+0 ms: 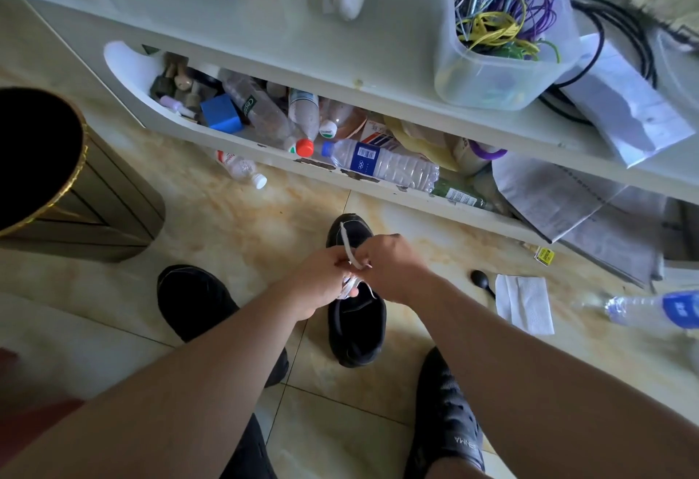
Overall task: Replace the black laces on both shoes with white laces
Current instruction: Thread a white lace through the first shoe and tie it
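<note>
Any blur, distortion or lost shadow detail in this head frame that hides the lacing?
Head view: wide-angle bending curves the table edge; top right corner is smeared; both black shoes lose detail in shadow; the white lace, pinched between left hand and right hand, stays readable.

The two hands hide the middle of the black low-top shoe (357, 321) on the tiled floor, so its eyelets cannot be seen. The left forearm covers the heel of the second black shoe (193, 301). The bunched white lace (350, 282) is mostly buried in the left hand (321, 282); how it runs cannot be told. The dark round bin (56, 183) is cut by the left edge. The clear plastic bottle with a blue label (658, 310) at the right edge is blurred and cropped.
</note>
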Tool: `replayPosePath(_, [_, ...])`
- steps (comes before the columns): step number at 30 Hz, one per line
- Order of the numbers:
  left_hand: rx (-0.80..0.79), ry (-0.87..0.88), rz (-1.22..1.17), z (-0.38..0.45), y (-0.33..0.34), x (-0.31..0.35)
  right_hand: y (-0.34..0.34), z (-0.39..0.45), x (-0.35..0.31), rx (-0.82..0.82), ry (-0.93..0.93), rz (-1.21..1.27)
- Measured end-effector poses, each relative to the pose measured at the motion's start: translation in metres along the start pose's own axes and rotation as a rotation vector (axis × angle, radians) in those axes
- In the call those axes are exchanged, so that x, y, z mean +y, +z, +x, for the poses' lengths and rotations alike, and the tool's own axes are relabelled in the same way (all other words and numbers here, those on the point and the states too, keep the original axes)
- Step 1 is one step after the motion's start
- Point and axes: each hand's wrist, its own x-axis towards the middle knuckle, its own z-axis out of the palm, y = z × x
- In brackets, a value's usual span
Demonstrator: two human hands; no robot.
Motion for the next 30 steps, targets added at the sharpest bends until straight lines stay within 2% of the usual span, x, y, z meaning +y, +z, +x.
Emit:
replayPosePath(6, [0.012,-0.054,0.072,0.001,-0.001,-0.003,0.01,0.001,-0.002,0.109,-0.097,-0.017])
replayPosePath(9, [0.023,-0.056,0.249,0.002,-0.006,-0.008,0.011,0.0,0.004,0.109,-0.031,0.111])
replayPosePath(11, [0.086,-0.075,0.313,0.002,-0.011,-0.014,0.011,0.0,0.009,0.127,0.069,0.285])
replayPosePath(12, [0.106,-0.092,0.263,0.002,-0.011,-0.016,0.012,0.0,0.011,0.129,0.129,0.429])
replayPosePath(15, [0.197,-0.217,-0.123,0.005,-0.009,-0.018,0.014,-0.001,0.017,0.043,0.294,0.925])
replayPosePath(18, [0.362,-0.358,-0.472,0.008,-0.006,-0.018,0.013,-0.003,0.023,-0.069,0.34,1.176])
replayPosePath(20, [0.411,-0.376,-0.547,0.011,-0.007,-0.022,0.009,-0.007,0.026,-0.112,0.402,1.313])
replayPosePath(22, [0.42,-0.358,-0.496,0.008,-0.008,-0.021,0.007,-0.01,0.029,-0.137,0.451,1.454])
replayPosePath(24, [0.419,-0.342,-0.522,0.008,-0.011,-0.023,0.005,-0.011,0.033,-0.123,0.475,1.506])
replayPosePath(27, [0.386,-0.372,-0.904,0.006,-0.022,-0.025,0.007,-0.013,0.042,-0.087,0.537,1.475])
replayPosePath(30, [0.471,-0.487,-0.99,0.006,-0.04,-0.041,0.017,-0.018,0.058,0.034,0.763,1.333])
